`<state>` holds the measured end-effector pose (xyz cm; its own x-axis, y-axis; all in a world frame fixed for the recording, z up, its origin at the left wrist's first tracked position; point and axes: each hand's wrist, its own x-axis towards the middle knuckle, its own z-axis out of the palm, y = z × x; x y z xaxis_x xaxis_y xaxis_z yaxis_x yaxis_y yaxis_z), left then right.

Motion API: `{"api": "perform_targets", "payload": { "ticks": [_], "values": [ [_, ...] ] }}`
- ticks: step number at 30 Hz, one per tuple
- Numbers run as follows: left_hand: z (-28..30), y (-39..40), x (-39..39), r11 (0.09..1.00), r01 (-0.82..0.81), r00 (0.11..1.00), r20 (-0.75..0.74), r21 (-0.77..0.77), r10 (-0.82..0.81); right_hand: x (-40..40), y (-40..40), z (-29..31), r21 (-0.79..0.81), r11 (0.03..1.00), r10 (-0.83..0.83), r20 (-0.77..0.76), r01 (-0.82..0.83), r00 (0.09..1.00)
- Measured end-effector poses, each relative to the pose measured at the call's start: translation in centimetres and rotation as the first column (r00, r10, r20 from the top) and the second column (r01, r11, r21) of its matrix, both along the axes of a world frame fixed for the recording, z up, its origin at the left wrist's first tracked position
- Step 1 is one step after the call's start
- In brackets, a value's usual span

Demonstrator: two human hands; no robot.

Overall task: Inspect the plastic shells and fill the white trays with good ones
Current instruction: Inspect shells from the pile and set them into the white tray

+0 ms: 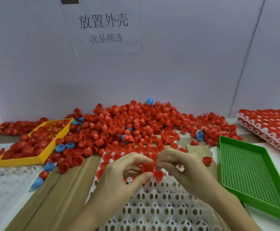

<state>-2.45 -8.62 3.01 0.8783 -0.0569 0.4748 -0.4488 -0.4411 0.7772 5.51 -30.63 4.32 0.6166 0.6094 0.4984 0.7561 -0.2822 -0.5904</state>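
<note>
Hands: I see my left hand [119, 174] pinching a red plastic half-shell [147, 167] between thumb and forefinger; my right hand [184, 165] pinches a second red shell [158, 175] touching the first.
Tray: both shells hover just above the white perforated plastic tray [161, 205], whose far rows already hold red shells.
Pile: loose red and blue shells [127, 124] are heaped beyond the white tray.
Bins: yellow plastic tray [19, 160] of red shells left of the white tray; green mesh tray [246, 172] right of it.

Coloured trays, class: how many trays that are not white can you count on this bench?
2. A yellow tray lies at the left, against the pile of red shells. A green perforated tray lies at the right. The pile could hide another.
</note>
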Motion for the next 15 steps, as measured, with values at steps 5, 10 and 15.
{"api": "perform_targets", "payload": {
  "ticks": [5, 10, 15],
  "values": [
    [-0.2, -0.2, -0.2, 0.986, -0.008, 0.998, 0.063, 0.166, -0.003, -0.6, 0.3, -0.6, 0.085, 0.996, -0.009, -0.072, 0.015, 0.997],
    [-0.1, -0.2, -0.4, 0.993, 0.106, 0.992, -0.073, 0.054, -0.102, -1.0, 0.5, -0.5, 0.134, 0.991, 0.034, -0.145, -0.014, 0.989],
    [1.0, 0.1, -0.8, 0.981, 0.184, 0.977, -0.119, 0.055, -0.176, -0.3, -0.6, -0.1, 0.133, 0.986, -0.087, -0.125, 0.104, 0.988]
  ]
}}
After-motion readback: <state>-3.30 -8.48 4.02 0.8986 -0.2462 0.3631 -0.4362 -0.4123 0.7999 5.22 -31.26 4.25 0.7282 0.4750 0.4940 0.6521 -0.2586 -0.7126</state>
